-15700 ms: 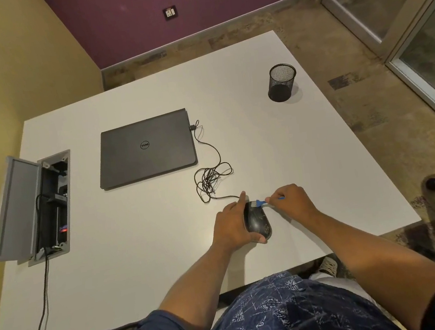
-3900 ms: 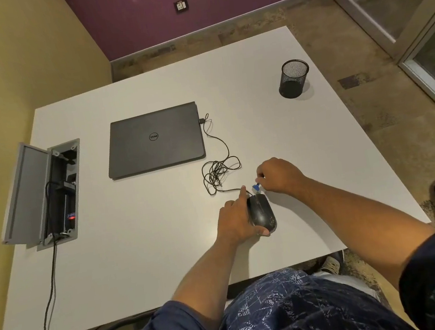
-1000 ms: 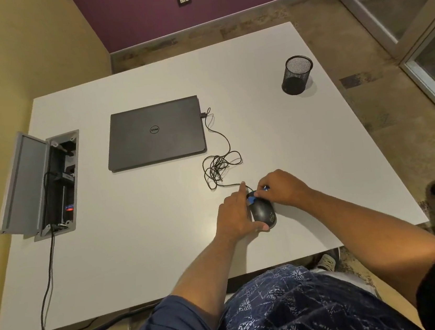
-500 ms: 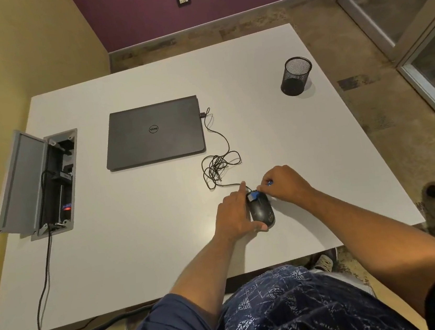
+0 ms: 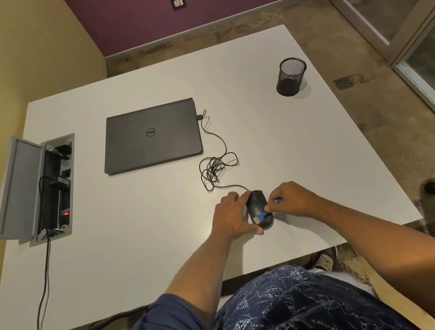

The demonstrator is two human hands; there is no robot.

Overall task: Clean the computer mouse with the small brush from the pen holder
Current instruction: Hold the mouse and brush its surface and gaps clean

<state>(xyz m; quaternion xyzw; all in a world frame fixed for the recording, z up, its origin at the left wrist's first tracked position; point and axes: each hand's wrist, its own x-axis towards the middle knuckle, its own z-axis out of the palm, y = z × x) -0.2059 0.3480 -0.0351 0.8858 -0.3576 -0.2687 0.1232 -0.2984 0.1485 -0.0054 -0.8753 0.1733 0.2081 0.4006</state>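
At the far left of the white table (image 5: 143, 242) a recessed cable box (image 5: 57, 184) stands with its grey lid (image 5: 16, 186) tipped up and open; inside it are dark sockets, a small red light and a black cable (image 5: 44, 282) that runs out of its near end and drops over the table's front edge. To the right of the box a closed dark grey laptop (image 5: 151, 136) lies flat, and a thin black cord (image 5: 217, 164) is plugged into its right side, trails toward the person and bunches into a loose tangle before it reaches the computer mouse (image 5: 258, 209). The mouse sits on the table near the front edge, right of centre. The left hand (image 5: 230, 215) rests against the mouse's left side, fingers stretched along its flank and thumb curled round its near end, so that it holds the mouse in place. The right hand (image 5: 290, 199) is beside the mouse's right side with its fingers curled in a pinch on the small brush (image 5: 263, 216); the blue head and pale bristles lie on the rear top of the mouse, and a bit of blue handle shows past the knuckles. Both forearms reach in from the lower edge. Well apart, toward the far right corner, the black mesh pen holder (image 5: 291, 76) stands upright; nothing is seen inside it.
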